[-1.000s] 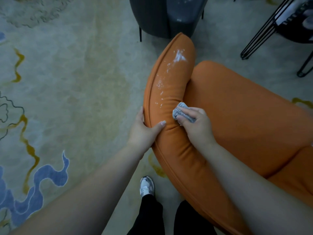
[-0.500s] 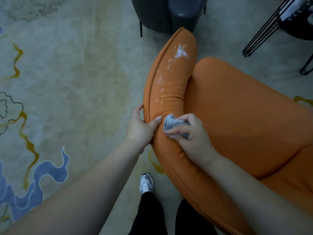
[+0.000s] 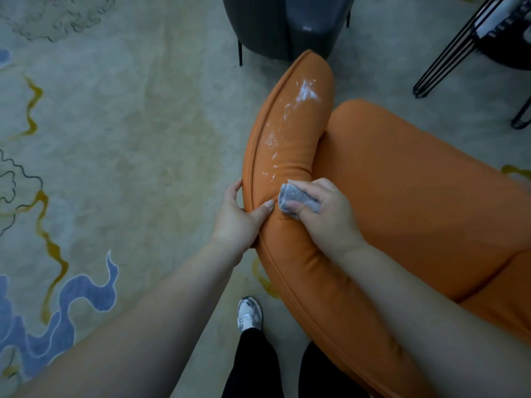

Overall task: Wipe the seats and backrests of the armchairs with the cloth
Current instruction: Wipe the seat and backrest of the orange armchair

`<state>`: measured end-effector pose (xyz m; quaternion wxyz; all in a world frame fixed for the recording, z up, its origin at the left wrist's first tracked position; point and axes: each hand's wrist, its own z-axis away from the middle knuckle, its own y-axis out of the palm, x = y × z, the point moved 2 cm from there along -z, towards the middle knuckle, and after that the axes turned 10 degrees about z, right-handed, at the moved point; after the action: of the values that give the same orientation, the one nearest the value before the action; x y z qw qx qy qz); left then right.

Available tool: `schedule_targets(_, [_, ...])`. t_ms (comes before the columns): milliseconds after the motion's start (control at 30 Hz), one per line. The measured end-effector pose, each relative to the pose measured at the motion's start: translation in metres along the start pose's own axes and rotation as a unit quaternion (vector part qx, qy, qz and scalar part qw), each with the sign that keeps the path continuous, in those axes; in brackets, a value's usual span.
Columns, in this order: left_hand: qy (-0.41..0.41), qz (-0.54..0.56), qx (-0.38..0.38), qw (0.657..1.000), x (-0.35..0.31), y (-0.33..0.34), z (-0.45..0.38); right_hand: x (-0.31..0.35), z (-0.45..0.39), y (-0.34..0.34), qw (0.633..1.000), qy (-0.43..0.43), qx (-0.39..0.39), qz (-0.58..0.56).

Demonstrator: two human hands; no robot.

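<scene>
From the head camera, the right hand [image 3: 324, 214] holds the small grey cloth [image 3: 297, 201] bunched under its curled fingers, its grip closed round the wad, pressing it on the padded top of the orange armchair's backrest [image 3: 290, 139]. Over the last second the cloth slid down toward the person and a little to the left, then edged back up, so it now sits just beside the thumb of the left hand [image 3: 237, 218]. That hand's grip clamps the backrest's outer edge, thumb on top and fingers behind, much as it did a second ago. The white smears [image 3: 307, 91] farther up the backrest look unchanged, with the lowest specks just above the cloth. I judge the short back-and-forth strokes have cleaned only the near stretch; the smeared part and the seat [image 3: 416, 182] remain to wipe.
</scene>
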<state>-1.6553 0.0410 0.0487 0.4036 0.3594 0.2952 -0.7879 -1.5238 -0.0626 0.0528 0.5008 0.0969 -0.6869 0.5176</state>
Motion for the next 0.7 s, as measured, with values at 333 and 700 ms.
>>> schedule_targets(333, [-0.013, 0.013, 0.004, 1.000, 0.001, 0.000, 0.001, 0.000, 0.005, 0.006, 0.997, -0.048, -0.038, 0.037])
schedule_targets(700, [-0.012, 0.011, 0.009, 1.000, -0.003, 0.002, 0.005, -0.013, 0.027, -0.009, 0.997, -0.067, 0.034, -0.026])
